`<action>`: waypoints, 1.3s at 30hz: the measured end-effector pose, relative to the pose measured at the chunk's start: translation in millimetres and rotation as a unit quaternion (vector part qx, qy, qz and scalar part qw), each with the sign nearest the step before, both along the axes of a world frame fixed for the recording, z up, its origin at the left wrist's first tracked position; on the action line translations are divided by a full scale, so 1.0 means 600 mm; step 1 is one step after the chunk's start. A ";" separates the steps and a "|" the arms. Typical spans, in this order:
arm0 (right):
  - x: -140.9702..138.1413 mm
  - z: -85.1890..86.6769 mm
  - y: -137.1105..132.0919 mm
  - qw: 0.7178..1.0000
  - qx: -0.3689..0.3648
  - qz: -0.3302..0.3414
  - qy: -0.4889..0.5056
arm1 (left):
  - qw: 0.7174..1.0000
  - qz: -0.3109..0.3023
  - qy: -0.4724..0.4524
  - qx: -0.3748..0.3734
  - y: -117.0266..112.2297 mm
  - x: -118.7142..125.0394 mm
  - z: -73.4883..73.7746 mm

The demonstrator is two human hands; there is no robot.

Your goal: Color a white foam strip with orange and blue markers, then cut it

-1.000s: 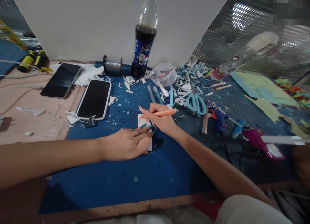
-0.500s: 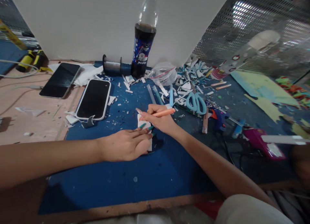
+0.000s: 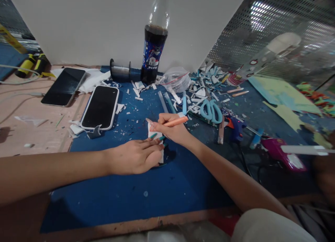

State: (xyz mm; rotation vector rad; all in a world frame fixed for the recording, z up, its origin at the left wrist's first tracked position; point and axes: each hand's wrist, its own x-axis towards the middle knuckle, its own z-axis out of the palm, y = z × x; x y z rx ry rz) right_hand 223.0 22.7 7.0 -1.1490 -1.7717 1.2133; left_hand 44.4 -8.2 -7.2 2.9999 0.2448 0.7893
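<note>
My left hand (image 3: 138, 154) lies flat with its fingers stretched out, pressing a narrow white piece of board (image 3: 154, 129) onto the blue mat (image 3: 117, 196). Much of that piece is hidden under the hand. Teal nails show at the fingertips. My right hand (image 3: 172, 128) is closed around an orange pen-shaped tool (image 3: 177, 121), held like a pencil. Its tip is hidden by the fingers, over the far end of the white piece, so I cannot tell whether it touches. Both hands are close together, the right one just beyond the left fingertips.
Two phones (image 3: 101, 107) lie at the left. Behind stand a cola bottle (image 3: 154, 50), a wire spool (image 3: 120, 71) and a plastic bag (image 3: 175, 80). Rightward are white and blue scraps (image 3: 206, 78), blue-handled scissors (image 3: 211, 111), a glue gun (image 3: 237, 128) and a magenta device (image 3: 282, 153).
</note>
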 end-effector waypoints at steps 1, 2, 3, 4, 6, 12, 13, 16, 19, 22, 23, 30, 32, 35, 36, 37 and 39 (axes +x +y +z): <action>0.000 0.000 0.000 1.000 0.004 -0.002 -0.004 | 1.000 0.002 0.001 0.002 0.000 0.000 0.001; 0.000 0.001 0.000 1.000 0.008 -0.004 -0.008 | 1.000 0.003 0.000 0.004 0.000 0.000 0.002; -0.001 0.001 0.000 1.000 0.011 -0.007 -0.012 | 1.000 0.003 -0.001 0.005 0.001 0.001 0.003; -0.001 0.001 -0.001 1.000 0.012 -0.010 -0.015 | 1.000 0.004 -0.002 0.004 0.001 0.001 0.004; -0.001 0.001 -0.001 1.000 0.013 -0.014 -0.017 | 1.000 0.003 -0.004 0.001 0.002 0.002 0.006; 0.001 0.003 0.000 1.000 0.014 -0.010 -0.014 | 1.000 -0.002 0.003 -0.019 0.003 0.000 0.002; 0.001 0.003 0.000 1.000 0.015 -0.010 -0.016 | 1.000 -0.003 0.004 -0.022 0.003 0.000 0.001; 0.002 0.003 -0.001 0.999 0.019 -0.015 -0.021 | 1.000 -0.003 -0.001 -0.022 0.002 0.000 -0.001; 0.002 0.002 -0.002 0.999 0.019 -0.023 -0.024 | 1.000 -0.004 -0.006 -0.017 0.002 0.001 -0.001; 0.003 0.001 -0.002 0.999 0.021 -0.027 -0.030 | 1.000 -0.003 -0.007 -0.015 0.002 0.001 -0.001; 0.004 0.001 -0.002 0.999 0.023 -0.029 -0.031 | 1.000 -0.002 -0.007 -0.015 0.002 0.001 -0.001; 0.010 -0.003 -0.001 0.999 0.033 -0.023 -0.025 | 1.000 -0.002 -0.005 -0.016 0.003 0.000 -0.002; 0.012 -0.005 -0.001 0.999 0.034 -0.024 -0.025 | 1.000 -0.001 -0.007 -0.012 0.002 0.000 -0.001; 0.015 -0.007 0.000 0.999 0.025 -0.025 -0.022 | 1.000 -0.001 -0.005 -0.009 0.002 0.000 -0.001; 0.016 -0.009 0.000 0.999 0.022 -0.026 -0.021 | 1.000 -0.001 -0.004 -0.009 0.002 0.000 0.000; 0.017 -0.010 0.000 0.999 0.019 -0.028 -0.023 | 1.000 -0.002 -0.004 -0.008 0.003 0.000 0.000; 0.019 -0.012 0.000 0.999 0.015 -0.033 -0.027 | 1.000 -0.001 -0.005 -0.009 0.003 0.001 0.000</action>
